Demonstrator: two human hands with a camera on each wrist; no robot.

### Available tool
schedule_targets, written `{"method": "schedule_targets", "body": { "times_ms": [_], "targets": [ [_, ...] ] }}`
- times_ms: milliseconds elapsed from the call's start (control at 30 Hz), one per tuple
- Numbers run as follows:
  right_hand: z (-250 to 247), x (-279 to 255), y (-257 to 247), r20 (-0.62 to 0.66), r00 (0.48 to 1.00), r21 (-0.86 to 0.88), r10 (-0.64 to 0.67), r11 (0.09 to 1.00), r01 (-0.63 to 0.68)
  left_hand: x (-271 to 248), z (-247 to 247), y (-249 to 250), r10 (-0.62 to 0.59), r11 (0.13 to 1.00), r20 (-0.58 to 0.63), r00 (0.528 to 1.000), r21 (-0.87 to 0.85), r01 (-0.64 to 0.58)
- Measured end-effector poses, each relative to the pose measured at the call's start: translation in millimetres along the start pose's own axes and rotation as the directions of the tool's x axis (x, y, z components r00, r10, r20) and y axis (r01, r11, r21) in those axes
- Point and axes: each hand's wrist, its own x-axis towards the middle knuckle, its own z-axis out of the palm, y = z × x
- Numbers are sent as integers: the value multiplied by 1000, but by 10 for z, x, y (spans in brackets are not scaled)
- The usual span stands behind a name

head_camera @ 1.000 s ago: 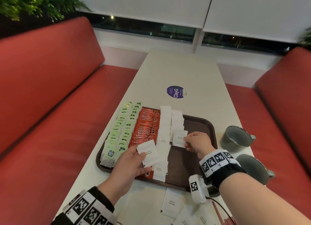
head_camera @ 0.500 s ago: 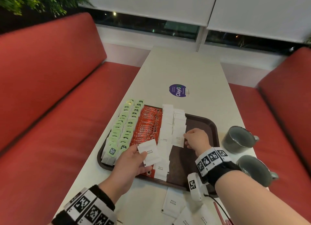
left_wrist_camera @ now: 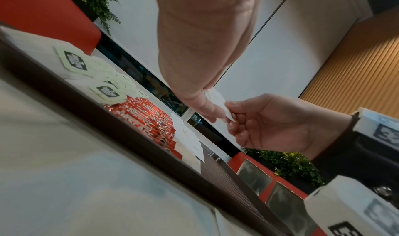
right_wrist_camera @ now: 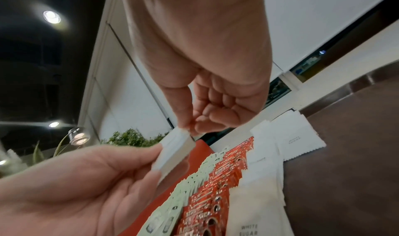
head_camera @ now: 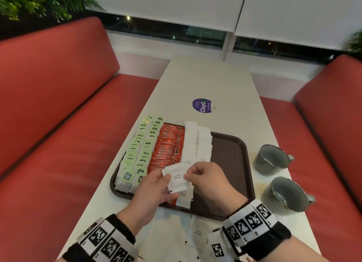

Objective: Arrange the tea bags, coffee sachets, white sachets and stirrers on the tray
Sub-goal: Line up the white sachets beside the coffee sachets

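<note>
Green tea bags (head_camera: 137, 154), red coffee sachets (head_camera: 166, 150), white sachets (head_camera: 195, 142), brown tray (head_camera: 229, 160).

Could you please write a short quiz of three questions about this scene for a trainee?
1. True or false: both hands pinch the white sugar sachets.
2. Which row lies between the tea bags and the white rows? A) stirrers B) coffee sachets C) mugs
3. How many grey mugs stand right of the tray?

Key: 1 true: left hand, right hand. 2 B, coffee sachets. 3 two.
</note>
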Motion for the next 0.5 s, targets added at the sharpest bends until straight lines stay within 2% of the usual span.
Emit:
{"method": "schedule_targets", "body": {
  "times_ms": [100,167,267,367,433,500],
  "targets": [
    [-143,3,-13,-25,999,130,48,991,-44,-7,-28,-6,-10,1000,-13,1000,3,10],
    [-193,0,-34,8,999,195,49,980,-50,-8,-32,-2,-9,1000,-10,1000,5,9],
    [-99,-8,-28,67,998,82,18,996,-24,-6,-1,-9,11,1000,-14,1000,20,-10],
    [1,14,12,51,999,-24,-18,1000,19,1,20,-14,17,1000,-29,999,5,-17],
    [-9,33,30,44,999,11,-1,1000,1,11,8,-22,5,1000,-35,999,-5,-5],
    [-91,61,44,23,998,123,51,991,-54,26,-29,-30,1,1000,-54,999,-7,-1]
  ]
}}
